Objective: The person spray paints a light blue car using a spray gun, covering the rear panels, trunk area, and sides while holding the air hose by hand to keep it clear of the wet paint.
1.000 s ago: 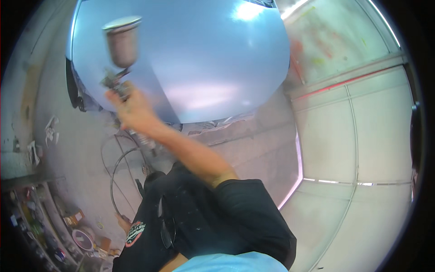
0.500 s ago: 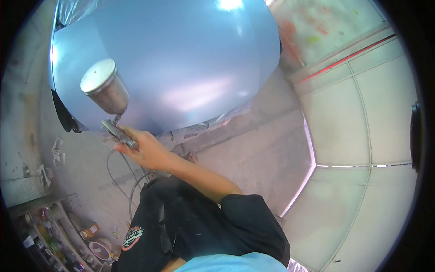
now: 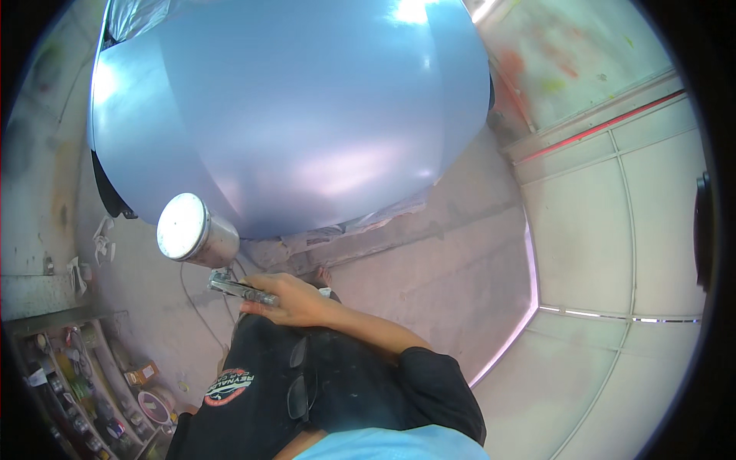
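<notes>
My right hand is wrapped round the handle of a metal spray gun, held in front of my body. On top of the gun sits a large silver paint cup with a white lid, tilted to the left. Beyond it spreads a glossy blue-grey car hood; the gun is apart from it, on the near side of its front edge. A thin hose hangs below the gun toward the floor. My left hand does not show.
Pale panelled walls stand on the right. Shelves with cans and bottles are at the lower left, beside a round tub. Plastic sheeting covers part of the car. Glasses hang on my black shirt.
My right hand has drawn the spray gun back toward my body and slightly right, away from the hood's front edge. The view has shifted a little.
</notes>
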Tool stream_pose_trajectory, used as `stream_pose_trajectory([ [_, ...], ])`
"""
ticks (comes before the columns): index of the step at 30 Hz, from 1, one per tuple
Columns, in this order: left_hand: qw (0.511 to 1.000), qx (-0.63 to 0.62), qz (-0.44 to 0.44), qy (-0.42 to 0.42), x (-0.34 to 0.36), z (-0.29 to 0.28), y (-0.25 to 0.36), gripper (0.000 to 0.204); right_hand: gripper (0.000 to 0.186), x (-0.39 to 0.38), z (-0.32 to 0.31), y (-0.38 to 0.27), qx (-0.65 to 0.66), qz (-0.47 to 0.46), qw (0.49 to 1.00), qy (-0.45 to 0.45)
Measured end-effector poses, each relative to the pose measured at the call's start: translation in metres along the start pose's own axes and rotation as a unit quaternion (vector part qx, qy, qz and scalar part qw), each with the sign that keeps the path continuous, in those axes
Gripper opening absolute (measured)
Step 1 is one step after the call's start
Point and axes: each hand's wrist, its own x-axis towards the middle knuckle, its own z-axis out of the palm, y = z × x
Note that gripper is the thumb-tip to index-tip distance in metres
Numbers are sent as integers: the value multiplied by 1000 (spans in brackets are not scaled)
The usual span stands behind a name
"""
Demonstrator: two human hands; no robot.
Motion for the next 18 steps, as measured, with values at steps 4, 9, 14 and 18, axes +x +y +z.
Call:
stream_pose_trajectory([
  [4, 1000, -10, -7, 0, 5, -4, -12, 50, 45, 6, 3, -7, 32, 4, 998, 46],
  [9, 999, -35, -14, 10, 15, -31, -46, 51, 42, 31, 30, -15, 41, 29, 978, 201],
  [14, 998, -60, -17, 18, 38, -66, -64, 52, 41, 74, 50, -50, 140, 127, 966, 177],
  [18, 994, -57, -30, 93, 40, -87, -80, 51, 42, 116, 76, -82, 181, 168, 961, 123],
])
